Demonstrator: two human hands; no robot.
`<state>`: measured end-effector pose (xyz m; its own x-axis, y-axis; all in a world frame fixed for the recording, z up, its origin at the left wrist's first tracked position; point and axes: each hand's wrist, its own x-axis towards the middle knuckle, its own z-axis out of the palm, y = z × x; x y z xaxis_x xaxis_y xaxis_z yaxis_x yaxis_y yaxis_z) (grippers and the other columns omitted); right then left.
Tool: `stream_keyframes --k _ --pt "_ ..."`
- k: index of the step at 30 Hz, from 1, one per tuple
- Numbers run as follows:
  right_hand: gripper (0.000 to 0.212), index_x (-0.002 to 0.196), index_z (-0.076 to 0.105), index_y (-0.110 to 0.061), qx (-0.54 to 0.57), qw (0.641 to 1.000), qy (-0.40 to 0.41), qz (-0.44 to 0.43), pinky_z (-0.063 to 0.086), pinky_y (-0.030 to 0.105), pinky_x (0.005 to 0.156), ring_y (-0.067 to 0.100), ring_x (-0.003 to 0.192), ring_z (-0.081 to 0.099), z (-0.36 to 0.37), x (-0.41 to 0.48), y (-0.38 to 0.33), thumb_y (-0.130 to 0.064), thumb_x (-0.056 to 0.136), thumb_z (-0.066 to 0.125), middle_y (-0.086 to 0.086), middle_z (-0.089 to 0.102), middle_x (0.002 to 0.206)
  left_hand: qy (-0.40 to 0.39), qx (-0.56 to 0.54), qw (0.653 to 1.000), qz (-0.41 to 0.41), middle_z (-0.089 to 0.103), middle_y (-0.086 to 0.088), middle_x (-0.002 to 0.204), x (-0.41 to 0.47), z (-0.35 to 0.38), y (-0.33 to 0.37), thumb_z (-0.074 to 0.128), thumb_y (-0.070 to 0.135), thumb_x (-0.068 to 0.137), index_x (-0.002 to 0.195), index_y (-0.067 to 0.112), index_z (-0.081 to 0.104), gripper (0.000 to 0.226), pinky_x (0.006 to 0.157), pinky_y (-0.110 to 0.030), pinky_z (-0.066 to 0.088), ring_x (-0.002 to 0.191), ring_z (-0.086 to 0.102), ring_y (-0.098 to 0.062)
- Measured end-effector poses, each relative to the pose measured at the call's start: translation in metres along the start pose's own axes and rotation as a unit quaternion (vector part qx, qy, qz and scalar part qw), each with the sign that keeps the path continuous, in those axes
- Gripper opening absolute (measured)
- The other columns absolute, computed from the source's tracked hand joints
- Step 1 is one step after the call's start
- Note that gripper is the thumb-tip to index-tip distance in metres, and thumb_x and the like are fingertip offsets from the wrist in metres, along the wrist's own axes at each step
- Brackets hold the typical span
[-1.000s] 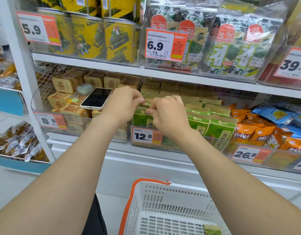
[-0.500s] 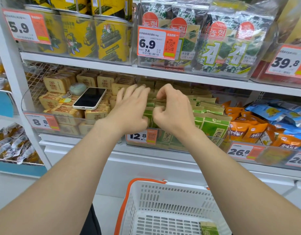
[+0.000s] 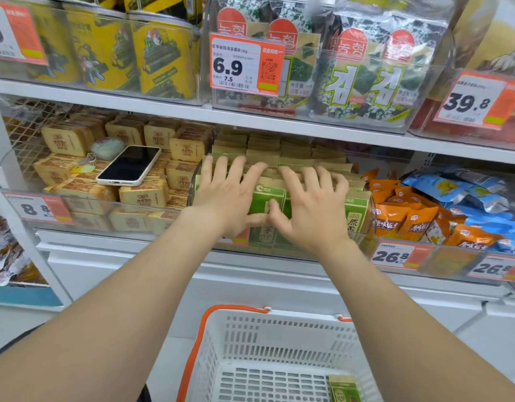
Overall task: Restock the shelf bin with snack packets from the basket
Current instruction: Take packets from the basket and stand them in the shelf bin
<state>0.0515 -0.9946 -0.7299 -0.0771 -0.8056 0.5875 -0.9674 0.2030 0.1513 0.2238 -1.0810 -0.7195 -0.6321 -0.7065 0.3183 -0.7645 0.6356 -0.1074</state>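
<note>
Left hand (image 3: 221, 195): lies flat on the left half of the shelf bin (image 3: 368, 227), fingers straight and spread, pressing on the top edges of the green packets (image 3: 356, 210); it grips nothing.
Green packets: stand upright in close rows from the front wall of the bin to its back.
Right hand (image 3: 311, 210): lies flat on the right half of the bin, fingers also spread and straight on the packet tops, its thumb touching the left thumb at the front row.
Done: the bin looks close to full, and the hands seem to be levelling the rows.
Left to do: one spare packet (image 3: 344, 390) shows in the basket (image 3: 279, 338) well below the bin; it still needs a slot.
Left of the bin: tan packets (image 3: 140, 195) in the next bin, with a phone (image 3: 128, 166) and a fluffy keyring (image 3: 106, 146) lying on them.
Above the bin: the upper shelf (image 3: 279, 123), carrying yellow tins (image 3: 160, 59) and seaweed packs (image 3: 363, 82).
Right of the bin: orange bags (image 3: 407, 216), then blue bags (image 3: 453, 192).
In the way: the upper shelf sits low over the bin's back rows, and the phone lies near enough to be knocked.
</note>
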Motion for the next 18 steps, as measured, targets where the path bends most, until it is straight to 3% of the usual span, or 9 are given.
stream_keyframes --k 2,4,7,11,13,16,18 --pt "0.067 0.149 0.044 -0.030 -0.006 0.999 -0.033 -0.036 0.034 0.054 0.103 0.035 0.122 0.052 0.001 0.007 0.011 -0.068 0.094 0.036 0.008 0.055 0.133 -0.013 0.000 1.000 -0.008 0.022 -0.013 0.165 0.002 -0.001 0.000 0.032 0.096 0.078 0.161 0.032 0.005 0.108 0.125 -0.065 0.004 0.150 0.022 -0.043" --pt "0.067 0.151 0.041 -0.033 -0.006 0.998 -0.055 -0.017 0.034 0.057 0.106 0.037 0.129 0.048 0.001 0.011 0.013 -0.070 0.097 0.029 0.011 0.049 0.144 -0.020 -0.006 0.999 -0.027 0.021 -0.011 0.167 0.004 -0.004 0.003 0.032 0.092 0.084 0.162 0.033 0.006 0.102 0.125 -0.066 0.000 0.153 0.019 -0.042" --pt "0.066 0.150 0.044 -0.031 -0.006 0.997 -0.063 0.035 0.032 0.058 0.108 0.039 0.126 0.049 0.000 0.009 0.000 -0.068 0.099 0.025 0.015 0.056 0.135 -0.011 -0.008 0.999 -0.050 0.021 -0.013 0.167 -0.001 -0.008 0.017 0.036 0.077 0.094 0.163 0.026 0.011 0.089 0.123 -0.070 -0.005 0.155 0.013 -0.043" --pt "0.053 0.142 0.055 -0.026 0.165 0.984 -0.052 0.037 0.033 0.051 0.113 0.028 0.123 0.054 -0.016 0.007 0.009 -0.051 0.099 0.037 0.007 0.063 0.129 0.040 -0.063 0.995 -0.059 0.027 -0.020 0.164 -0.012 -0.014 0.040 0.053 0.052 0.092 0.157 0.009 0.027 0.082 0.125 -0.066 -0.001 0.157 0.012 -0.043" --pt "0.039 0.129 0.064 -0.018 0.256 0.966 0.024 0.038 0.040 0.046 0.109 0.023 0.119 0.057 -0.025 -0.004 0.024 -0.031 0.097 0.046 0.002 0.065 0.123 0.104 -0.077 0.991 -0.030 0.035 -0.020 0.158 -0.016 -0.017 0.052 0.062 0.039 0.086 0.151 0.008 0.038 0.076 0.126 -0.063 0.012 0.151 0.024 -0.044" --pt "0.021 0.099 0.064 -0.013 0.183 0.970 0.152 0.047 0.042 0.039 0.084 0.024 0.100 0.053 -0.033 -0.034 0.040 -0.017 0.086 0.049 0.004 0.060 0.105 0.217 -0.089 0.971 0.041 0.052 -0.011 0.129 -0.021 -0.018 0.075 0.064 0.027 0.083 0.127 0.013 0.054 0.047 0.102 -0.050 0.040 0.120 0.046 -0.036" --pt "0.010 0.083 0.059 -0.012 0.128 0.983 0.132 0.030 0.038 0.039 0.068 0.028 0.081 0.053 -0.033 -0.056 0.051 -0.016 0.081 0.050 0.007 0.059 0.086 0.228 -0.113 0.962 0.100 0.055 -0.007 0.105 -0.028 -0.015 0.097 0.060 0.025 0.085 0.105 0.015 0.055 0.022 0.080 -0.045 0.041 0.098 0.049 -0.032"
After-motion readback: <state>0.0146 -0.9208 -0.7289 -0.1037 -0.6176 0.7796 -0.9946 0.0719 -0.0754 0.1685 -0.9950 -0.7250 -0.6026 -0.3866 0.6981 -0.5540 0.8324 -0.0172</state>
